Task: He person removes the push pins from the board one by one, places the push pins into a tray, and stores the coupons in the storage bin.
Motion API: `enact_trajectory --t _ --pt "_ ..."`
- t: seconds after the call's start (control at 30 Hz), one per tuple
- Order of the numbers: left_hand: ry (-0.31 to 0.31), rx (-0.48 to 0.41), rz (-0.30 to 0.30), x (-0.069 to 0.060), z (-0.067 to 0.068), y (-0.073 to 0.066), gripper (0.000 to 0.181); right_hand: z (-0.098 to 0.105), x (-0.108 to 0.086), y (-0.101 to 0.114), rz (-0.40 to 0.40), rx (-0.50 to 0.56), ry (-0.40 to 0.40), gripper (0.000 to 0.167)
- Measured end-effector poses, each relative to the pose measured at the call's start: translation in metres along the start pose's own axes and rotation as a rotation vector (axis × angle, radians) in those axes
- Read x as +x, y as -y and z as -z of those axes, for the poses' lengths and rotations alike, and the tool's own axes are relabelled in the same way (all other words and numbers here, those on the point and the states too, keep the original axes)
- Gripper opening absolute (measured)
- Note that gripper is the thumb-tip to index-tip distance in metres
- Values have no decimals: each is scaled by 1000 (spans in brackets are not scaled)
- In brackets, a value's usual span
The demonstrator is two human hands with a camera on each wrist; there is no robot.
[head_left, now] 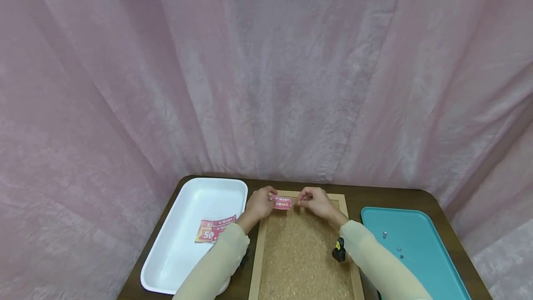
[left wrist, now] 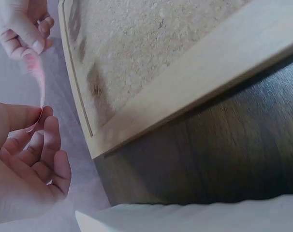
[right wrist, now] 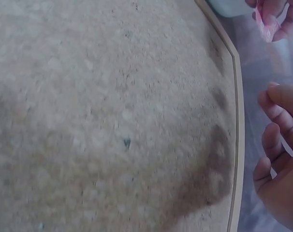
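Note:
My left hand [head_left: 261, 204] pinches one end of a small pink coupon [head_left: 283, 203] between thumb and fingertips. The coupon, printed with white characters and "50", is above the top of a wood-framed cork board [head_left: 306, 258]; it curves edge-on in the left wrist view. My right hand [head_left: 317, 203] is just right of the coupon's free end, thumb and index fingertip close together. In the right wrist view the right hand [right wrist: 284, 140] appears apart from the coupon [right wrist: 266, 24]. Whether something small is between its fingertips is too unclear to tell.
Left of the board stands a white tray [head_left: 175, 226] with several coupons [head_left: 214, 230] overlapping in it. A teal tray [head_left: 416, 226] on the right holds a few small clear or shiny pieces [head_left: 385, 234]. Everything stands on a dark wooden table [head_left: 291, 184] before a pink curtain [head_left: 266, 73].

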State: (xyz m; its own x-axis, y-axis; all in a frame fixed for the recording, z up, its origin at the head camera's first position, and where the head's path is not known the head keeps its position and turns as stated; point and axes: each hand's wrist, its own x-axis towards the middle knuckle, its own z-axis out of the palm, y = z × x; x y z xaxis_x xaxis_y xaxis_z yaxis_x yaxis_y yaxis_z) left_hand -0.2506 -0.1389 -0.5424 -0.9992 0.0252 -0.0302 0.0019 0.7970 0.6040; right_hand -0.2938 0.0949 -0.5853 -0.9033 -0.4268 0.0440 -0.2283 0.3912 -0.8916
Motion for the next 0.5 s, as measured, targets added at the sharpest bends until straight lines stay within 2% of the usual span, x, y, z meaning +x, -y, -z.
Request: enact_trajectory --t 0.17,0.3,0.5 --pt "3 -17 -17 -3 8 1 27 11 -5 -2 15 -14 -5 7" --pt "-22 -2 -46 -6 15 7 25 19 -8 -5 3 -21 -1 6" --pt "-44 -24 -35 -11 26 19 26 28 -10 -7 16 -13 6 9"
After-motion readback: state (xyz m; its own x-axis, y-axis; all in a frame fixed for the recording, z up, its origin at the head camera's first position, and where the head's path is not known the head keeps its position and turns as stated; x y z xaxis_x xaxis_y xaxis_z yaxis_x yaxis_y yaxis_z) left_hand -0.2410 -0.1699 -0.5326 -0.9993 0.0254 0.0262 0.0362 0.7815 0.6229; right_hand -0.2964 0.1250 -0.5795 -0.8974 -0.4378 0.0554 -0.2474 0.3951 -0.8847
